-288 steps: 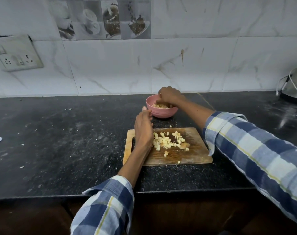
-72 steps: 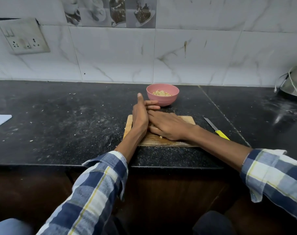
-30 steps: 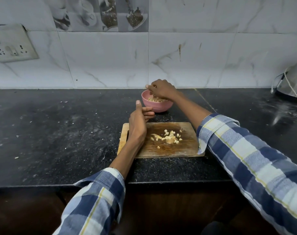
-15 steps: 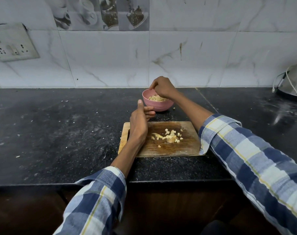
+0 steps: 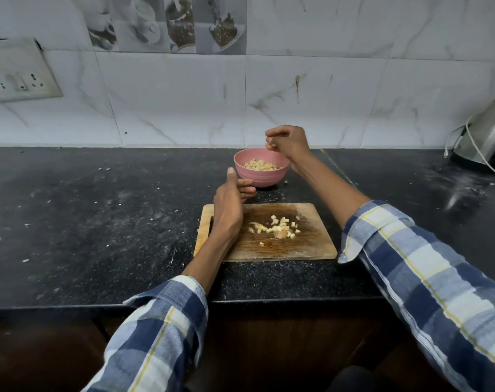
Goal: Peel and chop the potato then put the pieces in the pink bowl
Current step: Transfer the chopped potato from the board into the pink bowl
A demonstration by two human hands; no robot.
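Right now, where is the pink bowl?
In the head view the pink bowl sits on the black counter just behind the wooden cutting board, below the right hand and beside the left hand's fingertips.

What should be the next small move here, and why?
Probably the right hand, raised above the pink bowl, should return to the cutting board and gather the remaining potato pieces against the upright left hand, because these still lie outside the bowl.

White marble-look wall tiles (image 5: 311,89) behind a black speckled counter (image 5: 99,222).
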